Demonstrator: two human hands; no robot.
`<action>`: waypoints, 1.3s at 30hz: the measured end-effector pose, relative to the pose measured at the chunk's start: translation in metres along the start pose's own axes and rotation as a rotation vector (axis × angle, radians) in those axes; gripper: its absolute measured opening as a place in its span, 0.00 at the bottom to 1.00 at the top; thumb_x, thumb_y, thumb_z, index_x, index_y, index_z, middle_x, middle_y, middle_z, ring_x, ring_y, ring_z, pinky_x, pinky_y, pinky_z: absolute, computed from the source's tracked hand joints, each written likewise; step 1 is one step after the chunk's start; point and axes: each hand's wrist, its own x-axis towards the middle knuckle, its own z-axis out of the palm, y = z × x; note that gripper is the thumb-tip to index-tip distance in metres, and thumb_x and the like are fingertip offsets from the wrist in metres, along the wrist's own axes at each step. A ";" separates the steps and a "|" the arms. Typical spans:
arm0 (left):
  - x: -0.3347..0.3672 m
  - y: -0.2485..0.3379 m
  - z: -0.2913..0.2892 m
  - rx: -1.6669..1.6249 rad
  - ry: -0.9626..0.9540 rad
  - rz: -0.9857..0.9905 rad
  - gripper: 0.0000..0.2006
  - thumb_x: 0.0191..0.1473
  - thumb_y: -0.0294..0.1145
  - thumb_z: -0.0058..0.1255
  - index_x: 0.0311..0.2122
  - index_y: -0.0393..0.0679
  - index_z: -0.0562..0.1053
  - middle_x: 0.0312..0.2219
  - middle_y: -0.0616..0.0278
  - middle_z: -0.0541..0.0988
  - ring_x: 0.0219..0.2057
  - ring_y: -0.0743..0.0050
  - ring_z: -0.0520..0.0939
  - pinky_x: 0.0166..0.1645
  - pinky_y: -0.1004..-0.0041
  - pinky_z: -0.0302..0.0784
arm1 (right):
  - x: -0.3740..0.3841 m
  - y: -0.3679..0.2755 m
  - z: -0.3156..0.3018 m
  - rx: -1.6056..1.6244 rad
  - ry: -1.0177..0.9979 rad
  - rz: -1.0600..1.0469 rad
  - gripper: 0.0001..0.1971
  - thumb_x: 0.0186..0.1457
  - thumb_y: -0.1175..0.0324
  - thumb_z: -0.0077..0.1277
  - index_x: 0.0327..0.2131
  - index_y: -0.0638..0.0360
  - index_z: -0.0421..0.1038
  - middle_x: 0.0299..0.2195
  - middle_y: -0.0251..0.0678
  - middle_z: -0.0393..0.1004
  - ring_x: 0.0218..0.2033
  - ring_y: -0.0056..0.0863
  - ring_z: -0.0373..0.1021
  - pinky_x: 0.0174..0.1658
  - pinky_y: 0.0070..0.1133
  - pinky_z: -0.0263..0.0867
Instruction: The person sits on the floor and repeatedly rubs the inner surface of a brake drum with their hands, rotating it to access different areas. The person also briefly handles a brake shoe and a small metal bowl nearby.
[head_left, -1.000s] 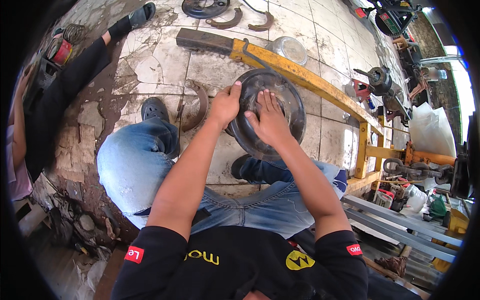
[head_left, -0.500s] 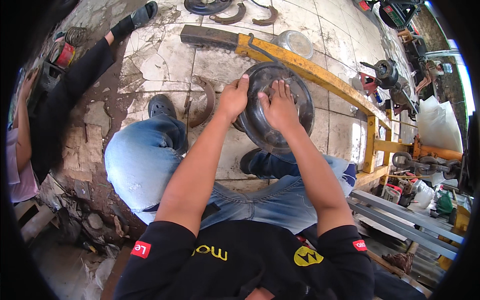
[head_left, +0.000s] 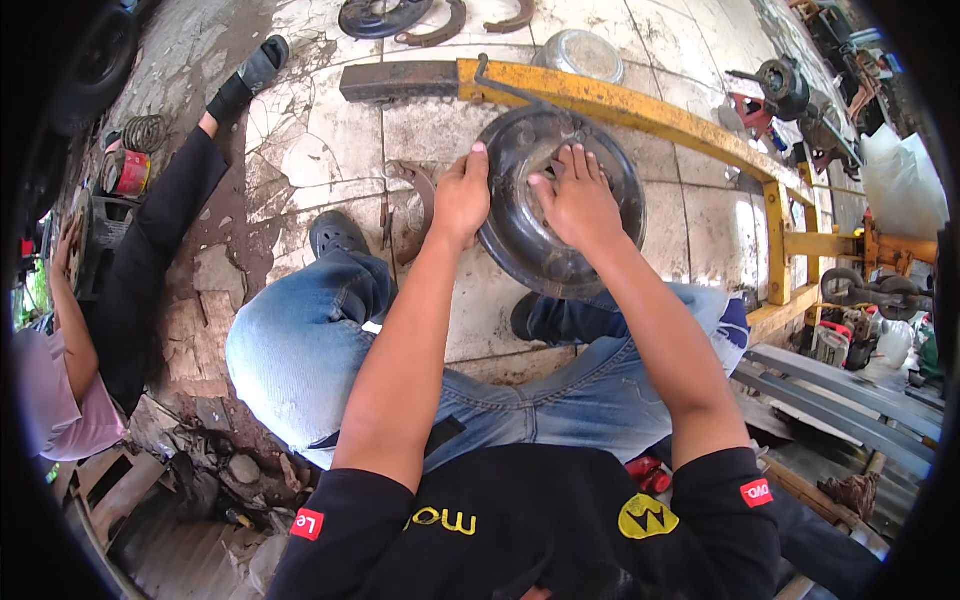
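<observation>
A round black metal brake backing plate [head_left: 525,248], worn and shiny, is held tilted above the floor in front of my knees. My left hand [head_left: 462,205] grips its left rim, thumb up along the edge and the other fingers mostly hidden. My right hand [head_left: 582,202] lies over the middle opening of the plate, fingers stretched out and pressed on its face. What is under the right palm is hidden. A curved rusty brake shoe [head_left: 420,205] lies on the tiles just left of my left hand.
A yellow steel beam frame [head_left: 650,115] runs just beyond the plate. Past it are a clear round container [head_left: 580,55], another black plate [head_left: 385,20] and two brake shoes [head_left: 437,28]. A seated person's leg [head_left: 170,195] stretches in at left. Metal rails [head_left: 840,385] lie at right.
The head view has shifted a little. The plate shows slightly more of its face, with its far edge farther from me. Both hands keep their places on it.
</observation>
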 end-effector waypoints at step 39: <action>-0.023 -0.006 0.012 -0.040 0.112 0.005 0.32 0.64 0.53 0.38 0.53 0.27 0.68 0.46 0.44 0.76 0.45 0.61 0.76 0.51 0.68 0.70 | 0.008 0.000 0.008 0.007 -0.064 -0.019 0.38 0.64 0.41 0.26 0.60 0.70 0.57 0.62 0.56 0.54 0.64 0.52 0.50 0.65 0.40 0.48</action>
